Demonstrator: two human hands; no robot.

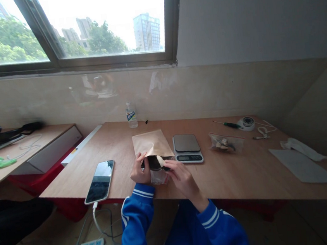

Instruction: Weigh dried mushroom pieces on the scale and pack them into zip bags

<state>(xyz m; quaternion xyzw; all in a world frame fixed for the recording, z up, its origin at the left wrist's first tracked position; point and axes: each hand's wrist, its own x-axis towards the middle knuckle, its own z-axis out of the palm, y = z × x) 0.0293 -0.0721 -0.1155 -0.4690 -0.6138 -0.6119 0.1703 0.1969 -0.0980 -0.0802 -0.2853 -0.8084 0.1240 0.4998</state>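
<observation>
A brown paper bag [150, 141] lies near the table's front edge, its dark mouth facing me. My left hand [141, 171] is closed on the left side of that mouth, thumb at the rim. Between the fingertips of my right hand [183, 177] is a small whitish rounded piece [160, 161], held at the bag's opening; its exact kind I cannot make out. Beneath the hands a clear plastic bag [159, 177] with a bit of red shows in part. A digital kitchen scale [187, 147] stands just right of the paper bag.
Left on the table is a phone [100, 181] with a charging cable. A bottle [131, 116] stands by the wall. To the right are a zip bag of small pieces [225, 143], a screwdriver [230, 124], a white dome camera [247, 123] and a white sheet [304, 165].
</observation>
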